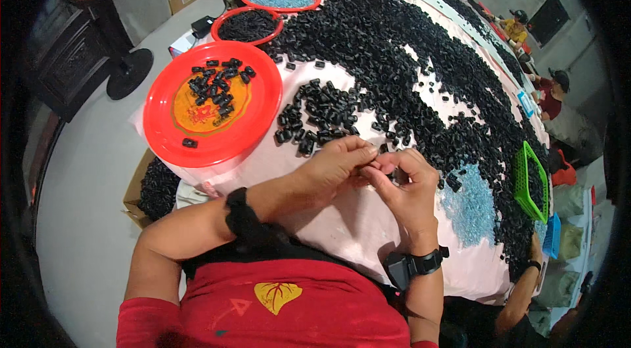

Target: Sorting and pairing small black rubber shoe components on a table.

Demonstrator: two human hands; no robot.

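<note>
Left hand: left hand (338,165) has its fingertips pinched narrow on a small black part (380,162), held above the pale pink table cover (355,230).
Right hand: right hand (406,180) is curled, its fingertips meeting the same part from the other side.
Supply: a loose cluster of black parts (322,115) just beyond the hands; blue pieces (468,207) near the right hand.
Tray: the red tray (263,105) to the left holds a few black parts.
Technique, judged: keep the pinch close and low over the cover, so a slipped part stays near.
</note>
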